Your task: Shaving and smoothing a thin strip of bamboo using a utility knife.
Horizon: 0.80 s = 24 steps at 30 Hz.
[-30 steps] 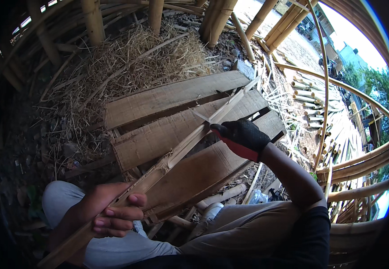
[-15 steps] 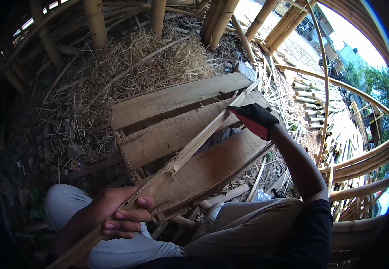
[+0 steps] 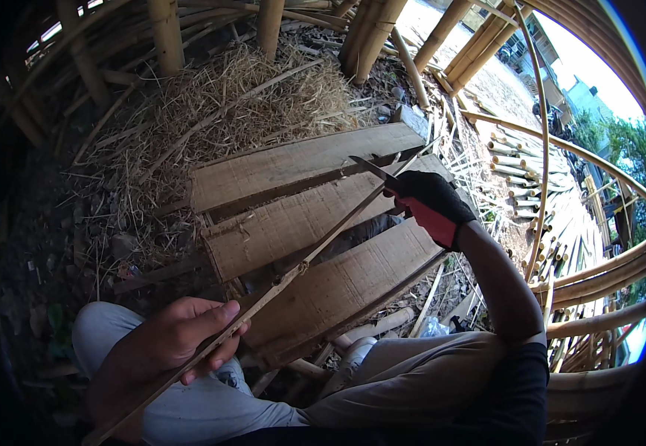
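Observation:
A long split bamboo strip (image 3: 330,236) slants from the lower left to the upper right, seen nearly edge-on, with a knobby node near its middle. My bare left hand (image 3: 189,332) grips its near part, thumb along the top. Toward the far end, my right hand (image 3: 433,202), in a black and red glove, is closed around a knife. The knife's blade (image 3: 368,166) juts out to the upper left and crosses the strip. Its handle is hidden in the glove. Below the strip is a low bench of wide wooden planks (image 3: 338,290) with gaps between them.
Dry shavings (image 3: 241,104) are heaped beyond the bench, before upright bamboo posts (image 3: 269,30). Cut bamboo poles (image 3: 512,167) lie stacked at the right. Curved bamboo lengths (image 3: 598,271) arch along the right side. My bent knees (image 3: 412,368) are close to the bench's near edge.
The strip has turned from its broad pale face to its narrow edge. The knife blade has come into sight at my right hand. My left hand's fingers have shifted, its thumb now on top.

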Motion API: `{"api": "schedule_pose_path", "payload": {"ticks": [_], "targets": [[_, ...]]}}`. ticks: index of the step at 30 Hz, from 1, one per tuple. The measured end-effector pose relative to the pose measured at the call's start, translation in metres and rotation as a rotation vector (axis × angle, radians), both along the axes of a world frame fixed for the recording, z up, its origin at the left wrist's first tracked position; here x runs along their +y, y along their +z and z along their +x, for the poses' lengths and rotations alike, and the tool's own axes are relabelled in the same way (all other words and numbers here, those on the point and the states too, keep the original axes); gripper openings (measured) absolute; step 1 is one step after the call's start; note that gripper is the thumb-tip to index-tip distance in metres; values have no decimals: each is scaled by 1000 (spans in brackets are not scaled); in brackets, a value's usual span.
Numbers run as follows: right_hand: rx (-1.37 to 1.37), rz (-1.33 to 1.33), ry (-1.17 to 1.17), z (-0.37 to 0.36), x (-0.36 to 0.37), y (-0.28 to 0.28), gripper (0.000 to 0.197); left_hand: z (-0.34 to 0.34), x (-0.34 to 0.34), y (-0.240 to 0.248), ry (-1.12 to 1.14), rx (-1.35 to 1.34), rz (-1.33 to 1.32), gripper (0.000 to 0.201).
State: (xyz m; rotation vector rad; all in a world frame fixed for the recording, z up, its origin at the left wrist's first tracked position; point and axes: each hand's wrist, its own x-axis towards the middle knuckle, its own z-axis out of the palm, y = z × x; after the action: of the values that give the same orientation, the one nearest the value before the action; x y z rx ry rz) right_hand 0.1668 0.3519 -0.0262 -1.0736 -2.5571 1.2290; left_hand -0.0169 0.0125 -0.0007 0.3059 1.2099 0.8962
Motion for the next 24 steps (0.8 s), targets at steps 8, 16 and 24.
{"api": "schedule_pose_path", "payload": {"ticks": [8,16,24], "targets": [[-115,-509,-325,12,52,-18,45,-4,-4,-7,-62,-2,16,46],[-143,-413,-306,11,67,-21,43,7,2,4,-62,52,20,41],[-98,-477,-354,5,38,-12,49,5,-7,2,-30,-44,-25,43]]}}
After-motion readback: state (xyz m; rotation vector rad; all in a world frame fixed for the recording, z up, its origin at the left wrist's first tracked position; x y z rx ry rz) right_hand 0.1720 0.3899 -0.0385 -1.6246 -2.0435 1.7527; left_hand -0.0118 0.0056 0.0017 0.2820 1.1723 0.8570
